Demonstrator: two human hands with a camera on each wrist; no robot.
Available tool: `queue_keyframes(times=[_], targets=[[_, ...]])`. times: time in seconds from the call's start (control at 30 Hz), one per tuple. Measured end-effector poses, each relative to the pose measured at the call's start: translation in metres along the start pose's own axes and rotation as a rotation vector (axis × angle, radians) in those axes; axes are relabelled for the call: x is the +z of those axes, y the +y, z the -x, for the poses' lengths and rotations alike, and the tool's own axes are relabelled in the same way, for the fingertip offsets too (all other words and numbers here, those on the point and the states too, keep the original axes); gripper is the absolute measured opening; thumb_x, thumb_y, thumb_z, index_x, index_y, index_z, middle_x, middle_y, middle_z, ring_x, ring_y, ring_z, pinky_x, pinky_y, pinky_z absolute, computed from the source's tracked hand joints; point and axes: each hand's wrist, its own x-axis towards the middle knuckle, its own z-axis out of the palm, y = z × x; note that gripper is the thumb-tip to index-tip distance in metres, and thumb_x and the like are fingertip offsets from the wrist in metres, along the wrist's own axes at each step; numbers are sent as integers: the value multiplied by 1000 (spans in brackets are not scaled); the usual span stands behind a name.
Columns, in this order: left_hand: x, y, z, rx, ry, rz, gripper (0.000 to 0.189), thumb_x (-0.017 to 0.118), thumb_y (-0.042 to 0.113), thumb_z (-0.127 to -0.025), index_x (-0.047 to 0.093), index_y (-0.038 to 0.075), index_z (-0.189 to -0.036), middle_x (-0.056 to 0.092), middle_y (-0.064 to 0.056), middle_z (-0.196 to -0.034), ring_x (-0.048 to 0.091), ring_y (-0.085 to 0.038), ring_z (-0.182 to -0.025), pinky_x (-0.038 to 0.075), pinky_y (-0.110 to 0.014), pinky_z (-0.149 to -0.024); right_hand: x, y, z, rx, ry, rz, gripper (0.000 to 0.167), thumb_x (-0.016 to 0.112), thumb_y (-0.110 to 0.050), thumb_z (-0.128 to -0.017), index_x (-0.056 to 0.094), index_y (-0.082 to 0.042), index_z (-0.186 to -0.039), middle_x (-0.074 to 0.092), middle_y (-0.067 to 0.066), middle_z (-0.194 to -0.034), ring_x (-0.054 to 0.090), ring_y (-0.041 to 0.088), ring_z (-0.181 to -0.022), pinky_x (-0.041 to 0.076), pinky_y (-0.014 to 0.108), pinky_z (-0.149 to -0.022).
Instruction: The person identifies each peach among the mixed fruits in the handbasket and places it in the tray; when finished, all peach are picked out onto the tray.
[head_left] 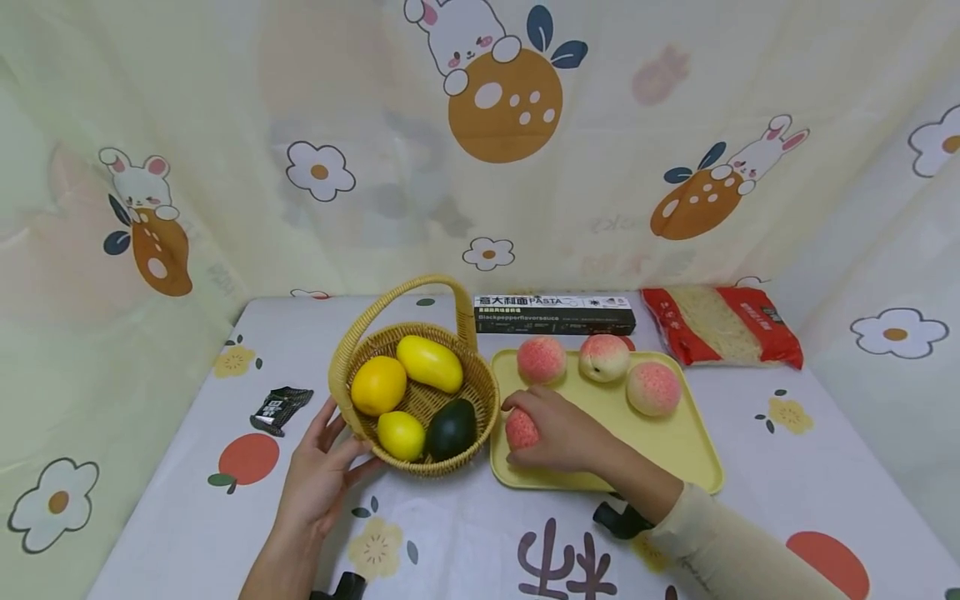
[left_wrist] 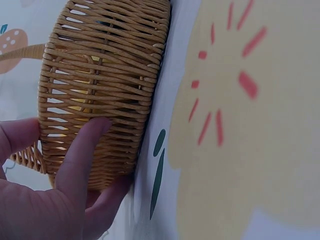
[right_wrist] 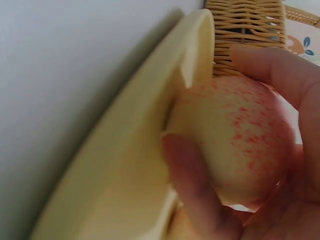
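Observation:
A woven wicker basket with a tall handle holds an orange, a yellow mango, a lemon and a dark green avocado. My left hand rests on the basket's near left side, its thumb laid fairly straight along the weave in the left wrist view. Just right of the basket, my right hand grips a pink peach with fingers and thumb around it, over the left end of a yellow tray. Three more peaches sit along the tray's back and right.
Behind the tray lies a black and white pasta box. A red bag of pasta is at the back right. Left of the basket is a small black packet. A printed curtain closes off the back.

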Motion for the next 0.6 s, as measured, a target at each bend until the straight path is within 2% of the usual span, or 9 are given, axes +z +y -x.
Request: queue_keyframes(times=[0.2,0.4,0.6], targets=[[-1,-2,-1,6,-8,7,96,67,-1,-93,22,37,-169,29,-7,-173,54,-35,-140,64,-46,-95,-11,-1,14,39,17,21,76,90,-42,-75,62,-21,-143,60,10,-147,59,29,-129,57,54,-105],[-1,-2,-1,0,-16,15,96,66,-1,-94,21,37,-169,28,-7,-173,54,-35,-140,65,-44,-93,-26,2,36,38,75,-41,78,88,-49,-79,60,-18,-146,63,8,-146,62,30,-129,55,54,-108],[0,-1,-1,-2,-8,16,95,66,-2,-94,22,37,-169,30,-7,-173,55,-34,-138,66,-42,-91,-37,14,56,44,123,-146,80,89,-48,-81,58,-19,-148,63,6,-147,67,32,-122,60,53,-97]])
